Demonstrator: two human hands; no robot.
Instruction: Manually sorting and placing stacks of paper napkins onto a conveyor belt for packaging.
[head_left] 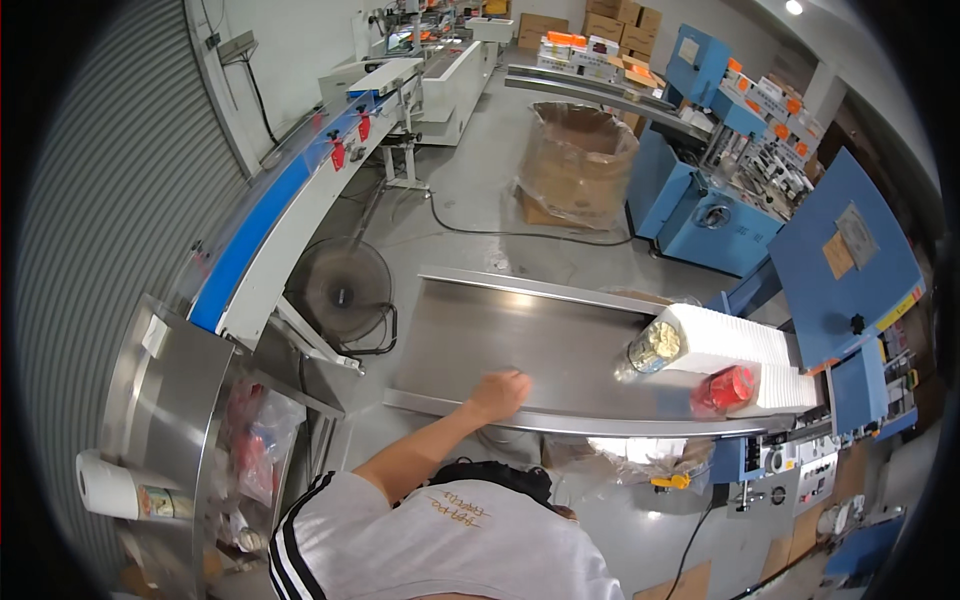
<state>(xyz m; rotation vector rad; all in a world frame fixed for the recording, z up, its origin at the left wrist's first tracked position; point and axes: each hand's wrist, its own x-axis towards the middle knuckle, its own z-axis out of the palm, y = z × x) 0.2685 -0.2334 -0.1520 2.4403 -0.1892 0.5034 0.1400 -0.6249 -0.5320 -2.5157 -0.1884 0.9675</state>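
My left hand (pixel 503 393) is over the near side of a long steel chute (pixel 470 330), its fingers curled into a fist with nothing showing in it. I cannot tell whether the fist touches the metal. My right hand is out of view. At the chute's right end lie two long rows of white ribbed pieces that look like nested cups: a far row (pixel 735 338) and a near row (pixel 785 388). A cream-patterned cup (pixel 655 345) ends the far row, and a red cup (pixel 725 390) ends the near one. Both are well to the right of my hand.
A blue machine (pixel 850 270) stands at the chute's right end. On the left are a blue-belted conveyor (pixel 250 240), a floor fan (pixel 343 297) and a steel table (pixel 165 400) holding a white cup stack (pixel 110 485). Beyond the chute stands a plastic-lined carton (pixel 575 165).
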